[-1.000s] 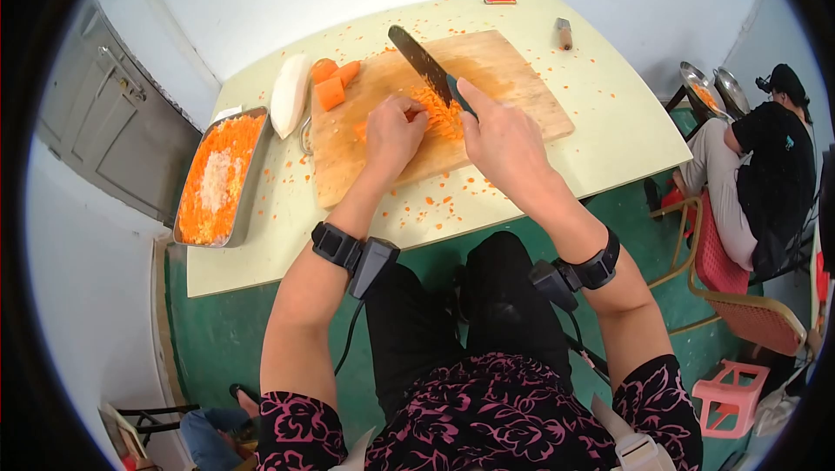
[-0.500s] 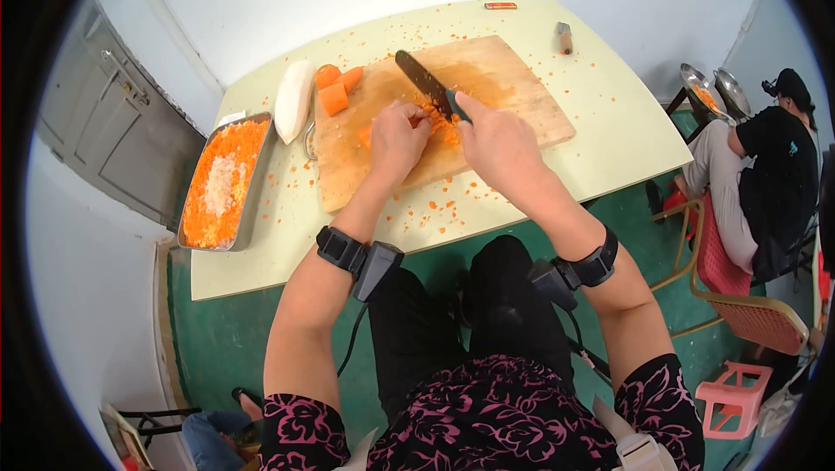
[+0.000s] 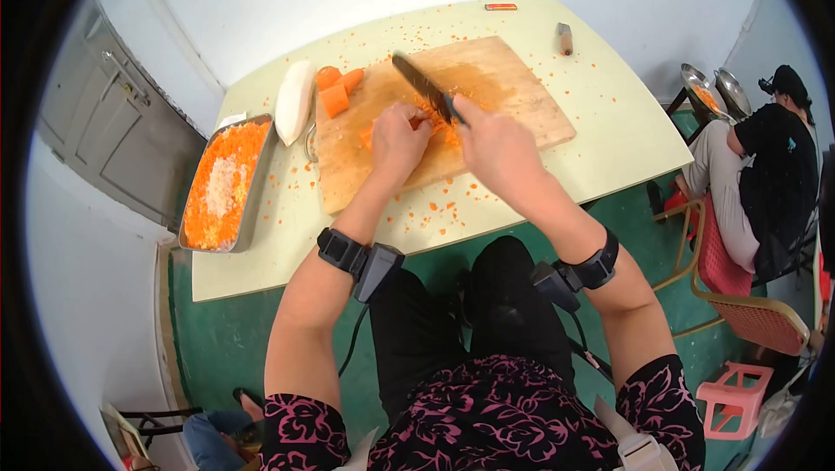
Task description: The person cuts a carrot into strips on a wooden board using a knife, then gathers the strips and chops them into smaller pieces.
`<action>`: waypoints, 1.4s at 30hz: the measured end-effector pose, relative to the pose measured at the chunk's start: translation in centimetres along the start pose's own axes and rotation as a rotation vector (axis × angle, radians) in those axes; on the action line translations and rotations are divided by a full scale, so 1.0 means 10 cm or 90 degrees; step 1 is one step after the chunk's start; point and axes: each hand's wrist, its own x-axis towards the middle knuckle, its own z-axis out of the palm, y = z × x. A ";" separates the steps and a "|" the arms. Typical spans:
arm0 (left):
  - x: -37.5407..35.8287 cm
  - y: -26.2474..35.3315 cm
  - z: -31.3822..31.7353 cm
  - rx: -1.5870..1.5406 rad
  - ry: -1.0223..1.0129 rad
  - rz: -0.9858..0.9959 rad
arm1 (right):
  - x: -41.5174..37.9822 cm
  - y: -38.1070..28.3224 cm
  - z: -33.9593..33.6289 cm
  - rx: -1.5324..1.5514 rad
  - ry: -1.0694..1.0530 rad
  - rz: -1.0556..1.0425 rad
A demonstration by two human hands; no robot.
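My right hand (image 3: 500,145) grips the handle of a kitchen knife (image 3: 419,80), whose dark blade points away to the upper left over the wooden cutting board (image 3: 522,93). Close to the blade, my left hand (image 3: 398,142) is closed with curled fingers on a carrot piece (image 3: 366,134); most of that piece is hidden beneath the hand. Finely chopped carrot (image 3: 445,134) lies between the two hands, around the blade. Larger carrot chunks (image 3: 334,100) rest at the board's left edge. A peeled white radish (image 3: 294,104) lies on the table just left of them.
A metal tray (image 3: 257,188) of chopped carrot with a pale heap on it stands at the table's left. A peeler-like tool (image 3: 565,39) and a red object (image 3: 500,6) lie at the back. Another person (image 3: 778,158) sits at right, near metal bowls (image 3: 703,93).
The knife and my right hand have shifted slightly, with the blade tip a little further left. My left hand stays nearly in place on the carrot.
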 end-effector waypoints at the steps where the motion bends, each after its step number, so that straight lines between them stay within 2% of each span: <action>1: 0.00 0.00 0.01 0.002 0.004 0.003 | -0.02 0.02 0.04 -0.010 -0.027 -0.003; 7: 0.00 0.04 -0.03 -0.023 -0.022 -0.031 | 0.06 -0.02 -0.14 0.020 0.030 0.025; 10: -0.01 0.03 -0.02 -0.005 -0.009 -0.002 | 0.04 0.03 0.03 -0.010 -0.018 0.050; 16: -0.01 0.03 -0.02 -0.003 -0.013 -0.005 | 0.04 0.00 -0.05 0.011 0.010 0.079; 19: -0.01 0.00 -0.01 -0.007 0.008 0.033 | 0.05 0.05 0.00 -0.013 -0.019 0.068; 22: -0.02 0.04 -0.01 -0.014 -0.007 -0.027 | 0.08 0.01 -0.16 -0.009 -0.019 0.039; 31: -0.01 0.03 -0.01 -0.019 -0.016 -0.027 | 0.10 -0.03 -0.17 0.016 -0.013 0.062; 34: 0.00 0.00 0.02 -0.040 -0.023 -0.042 | 0.09 0.04 -0.06 -0.014 0.007 0.000; 37: -0.01 0.04 -0.01 -0.008 0.000 -0.020 | 0.11 0.06 -0.07 -0.028 -0.017 0.013; 40: -0.01 0.00 0.05 -0.052 0.022 -0.055 | 0.11 0.02 -0.14 0.011 0.013 0.045; 42: -0.02 -0.02 0.02 -0.013 0.011 -0.012 | 0.08 0.07 -0.08 -0.012 -0.013 0.047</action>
